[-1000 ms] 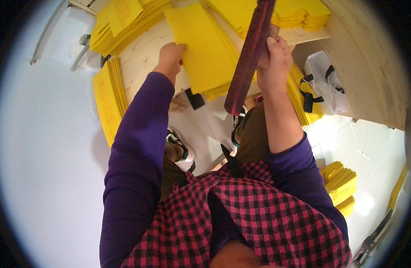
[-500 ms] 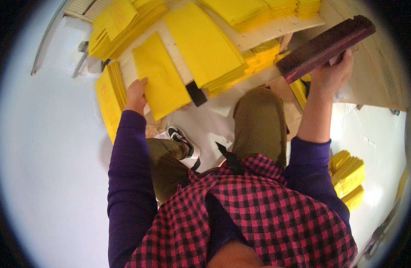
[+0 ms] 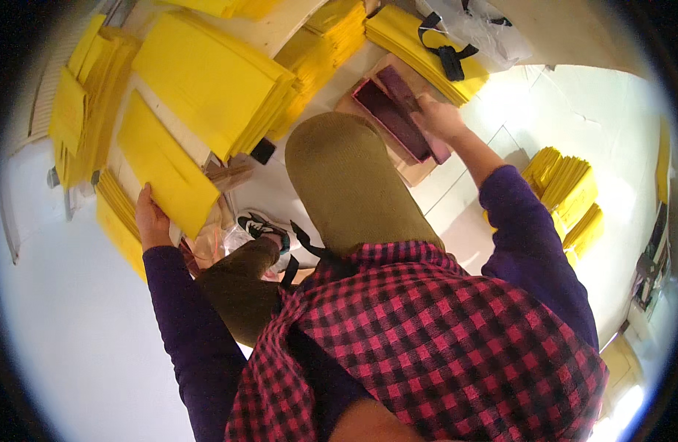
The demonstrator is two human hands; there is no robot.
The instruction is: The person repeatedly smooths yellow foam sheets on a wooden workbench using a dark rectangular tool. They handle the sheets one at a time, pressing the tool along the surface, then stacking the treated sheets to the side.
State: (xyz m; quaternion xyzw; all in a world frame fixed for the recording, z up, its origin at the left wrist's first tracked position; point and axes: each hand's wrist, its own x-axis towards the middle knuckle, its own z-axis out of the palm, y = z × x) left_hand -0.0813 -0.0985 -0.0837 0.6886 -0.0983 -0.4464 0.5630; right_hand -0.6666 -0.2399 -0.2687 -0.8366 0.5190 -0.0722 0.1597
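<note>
My right hand [image 3: 436, 118] is closed on a long dark-red stamp block [image 3: 398, 85], which is tilted along the right side of a shallow ink tray [image 3: 390, 121]. The tray's inside is dark maroon, and it rests on brown cardboard low beside my knee. Whether the block touches the ink cannot be made out. At the left, my left hand [image 3: 153, 215] pinches the near edge of a flat yellow paper sheet [image 3: 162, 169] lying on the work surface. My fingers under that edge are hidden.
A thick yellow stack [image 3: 210, 81] lies just beyond the sheet, with more yellow stacks [image 3: 96, 103] at the far left. Yellow bundles [image 3: 564, 184] stand on the floor at right. A clear plastic bag [image 3: 479, 33] and black strap [image 3: 449, 59] lie on another stack [image 3: 409, 44].
My right hand has lowered the stamp block from above the wooden surface to the ink tray. The view has swung right, while my left hand stays at the yellow sheet's edge.
</note>
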